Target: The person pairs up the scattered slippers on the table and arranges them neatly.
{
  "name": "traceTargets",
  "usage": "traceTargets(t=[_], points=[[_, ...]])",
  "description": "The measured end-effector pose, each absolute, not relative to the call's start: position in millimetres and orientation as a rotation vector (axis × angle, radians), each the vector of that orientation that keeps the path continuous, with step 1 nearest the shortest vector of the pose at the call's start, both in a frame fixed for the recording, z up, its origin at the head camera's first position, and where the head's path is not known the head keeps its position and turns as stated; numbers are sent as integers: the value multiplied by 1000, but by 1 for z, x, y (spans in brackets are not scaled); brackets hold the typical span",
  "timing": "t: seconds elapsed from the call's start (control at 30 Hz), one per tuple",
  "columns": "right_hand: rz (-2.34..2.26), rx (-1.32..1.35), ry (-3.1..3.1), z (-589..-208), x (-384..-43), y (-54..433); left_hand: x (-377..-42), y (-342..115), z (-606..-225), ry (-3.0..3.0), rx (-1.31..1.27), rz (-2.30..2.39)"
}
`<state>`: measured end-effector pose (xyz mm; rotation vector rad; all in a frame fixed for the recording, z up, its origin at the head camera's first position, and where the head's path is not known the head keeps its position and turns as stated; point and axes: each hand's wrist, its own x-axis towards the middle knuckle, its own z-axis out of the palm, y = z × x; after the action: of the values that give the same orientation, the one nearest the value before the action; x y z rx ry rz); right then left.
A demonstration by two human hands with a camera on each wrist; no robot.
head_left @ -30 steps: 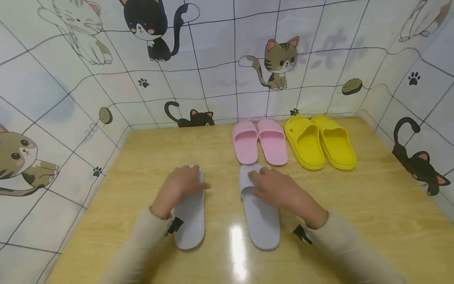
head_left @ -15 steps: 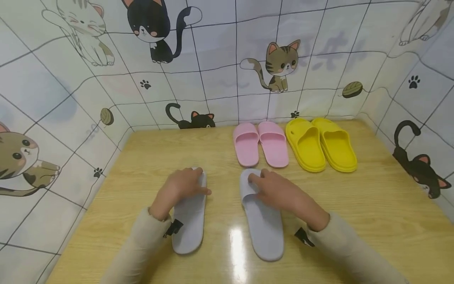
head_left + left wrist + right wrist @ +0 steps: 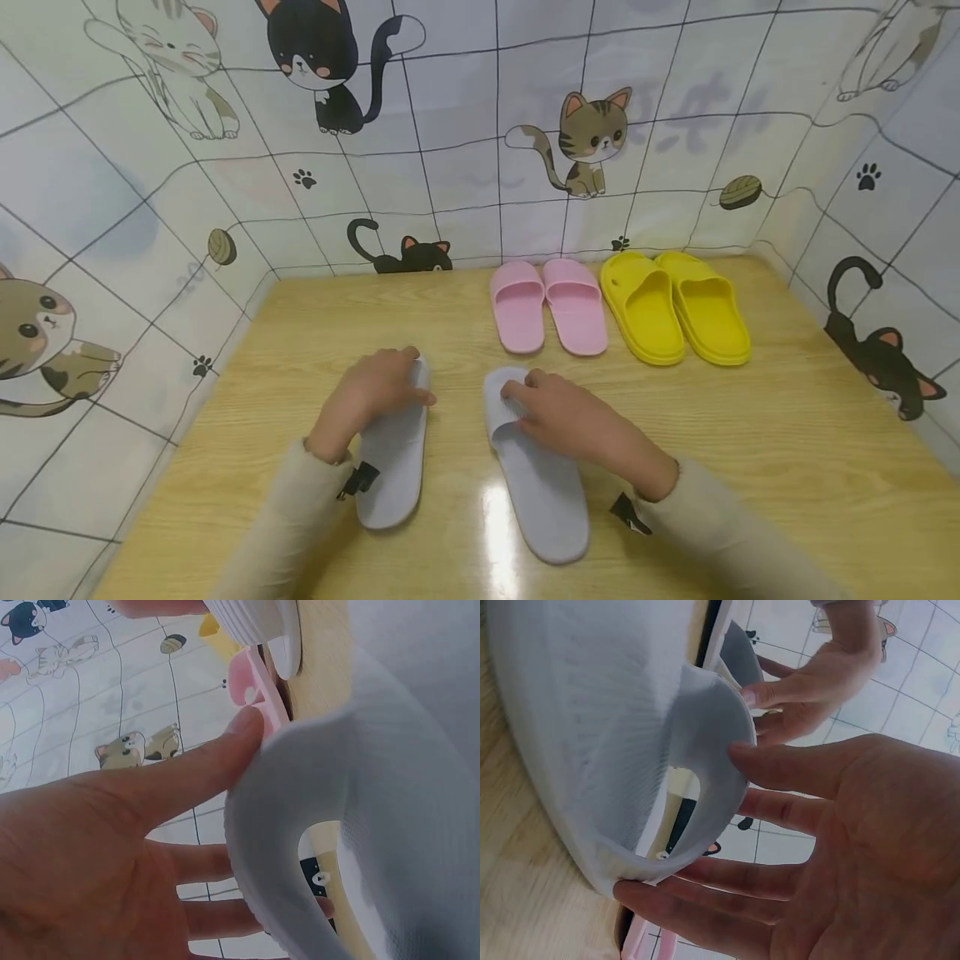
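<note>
Two light grey slippers lie side by side, toes away from me. My left hand [image 3: 371, 392] holds the left slipper [image 3: 397, 479] by its strap, covering most of the front. In the left wrist view the thumb lies on the strap [image 3: 277, 787], and a fingertip shows through the opening behind it. My right hand [image 3: 573, 417] grips the strap of the right slipper [image 3: 543, 500], whose toe points to the left. The right wrist view shows that thumb at the strap's edge [image 3: 716, 739] and the fingers reaching round its side.
Behind the right slipper stands a pair of pink slippers [image 3: 576, 321], with yellow clogs [image 3: 651, 312] to their right. All are on a wooden table [image 3: 315, 333]. A wall [image 3: 465, 167] printed with cats rises along the table's back and both sides.
My right hand has drawn the right slipper towards me and turned its toe leftward, away from the pink pair. The left slipper has shifted slightly left with my left hand.
</note>
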<state>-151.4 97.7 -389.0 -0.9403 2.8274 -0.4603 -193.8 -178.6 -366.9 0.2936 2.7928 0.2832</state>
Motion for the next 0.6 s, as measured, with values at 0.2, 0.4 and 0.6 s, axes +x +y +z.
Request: traceTargets(t=[0.2,0.4,0.6], points=[[-452,-969,2866,-391,-160,81,-200,-188,-364,2839,231,332],[-462,-937,2854,-391,-180,55,-202,-189,-370,2863,224,320],[-483,-861,2875,-391,-201,33,-199,-188,-372,2819,209,243]])
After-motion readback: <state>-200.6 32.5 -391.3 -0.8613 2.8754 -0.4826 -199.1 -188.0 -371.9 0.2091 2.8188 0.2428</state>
